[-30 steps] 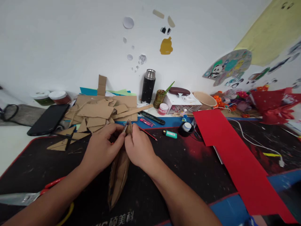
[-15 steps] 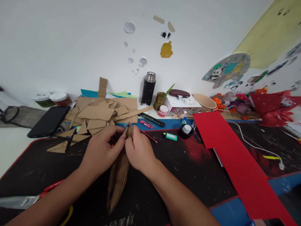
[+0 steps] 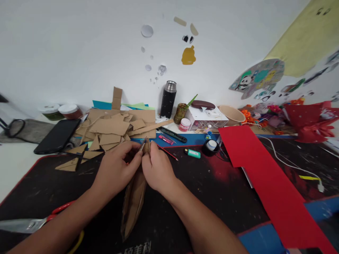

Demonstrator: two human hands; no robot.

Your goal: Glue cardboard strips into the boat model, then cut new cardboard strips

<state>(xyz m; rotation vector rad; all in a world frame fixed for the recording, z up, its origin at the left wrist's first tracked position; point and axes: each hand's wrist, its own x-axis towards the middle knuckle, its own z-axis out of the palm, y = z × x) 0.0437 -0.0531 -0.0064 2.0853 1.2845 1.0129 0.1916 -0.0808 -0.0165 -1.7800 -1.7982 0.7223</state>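
A long folded cardboard piece (image 3: 134,208) hangs tilted between my hands, its narrow lower end toward me over the black desk mat. My right hand (image 3: 157,167) is closed around its upper end, thumb against the cardboard. My left hand (image 3: 118,165) is curled, with thumb and fingers pinching at the same upper end. A slim metallic tool (image 3: 143,144) shows at the left fingertips against the cardboard edge; its exact kind is hidden. A small orange-red bit peeks out under the left fingers. Red-handled scissors (image 3: 26,225) lie partly beneath my left forearm.
Cardboard scraps (image 3: 109,127) are heaped at the back left, beside a black phone (image 3: 58,135). A black thermos (image 3: 168,100), a box cutter (image 3: 173,134), a red pencil (image 3: 168,153) and a green lighter (image 3: 192,153) stand or lie behind my hands. Red card (image 3: 270,183) covers the right side.
The view has shifted slightly, so the surroundings sit a little farther right. Both hands keep their grip at the cardboard's upper end, with hardly any movement.
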